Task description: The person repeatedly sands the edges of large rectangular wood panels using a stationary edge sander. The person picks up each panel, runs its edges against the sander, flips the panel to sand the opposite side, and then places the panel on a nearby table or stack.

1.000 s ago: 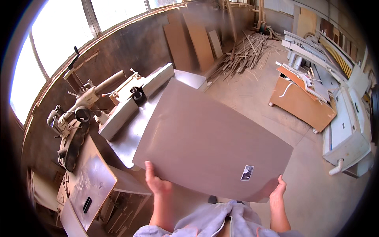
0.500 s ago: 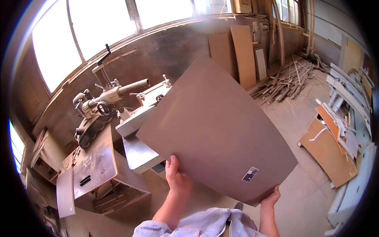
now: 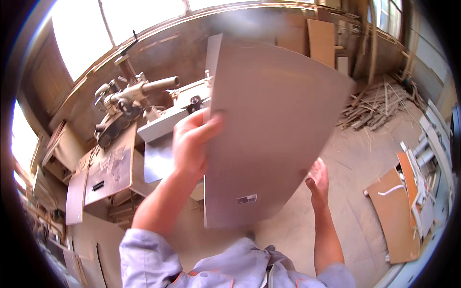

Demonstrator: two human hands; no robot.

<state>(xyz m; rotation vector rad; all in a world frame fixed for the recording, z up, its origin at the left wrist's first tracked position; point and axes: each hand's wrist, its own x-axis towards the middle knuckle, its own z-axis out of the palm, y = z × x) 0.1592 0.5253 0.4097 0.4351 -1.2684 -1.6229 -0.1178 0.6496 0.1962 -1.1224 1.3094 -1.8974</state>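
Observation:
A large grey-brown panel (image 3: pixel 273 125) with a small printed label (image 3: pixel 246 198) near its lower edge stands tilted up in front of me. My left hand (image 3: pixel 192 144) is closed on the panel's left edge, thumb across the near face and slightly blurred. At the panel's lower right edge is my right hand (image 3: pixel 319 180), its fingers stretched out and its thumb apart; it touches or nearly touches the edge. A paler strip (image 3: pixel 213 50) shows beyond the panel's upper left side; whether it is a second board I cannot tell.
A machine (image 3: pixel 127 101) with a round arm and handwheel stands left, beside a worktable (image 3: pixel 113 163) carrying small black pieces (image 3: pixel 98 186). Wood strips (image 3: pixel 372 108) are heaped at the back right. Board offcuts (image 3: pixel 394 211) lean on the right. Tall boards (image 3: pixel 321 43) stand against the wall.
The panel has turned more upright and its label has shifted left. My left hand has risen along its left edge. My right hand has moved up and its fingers have opened.

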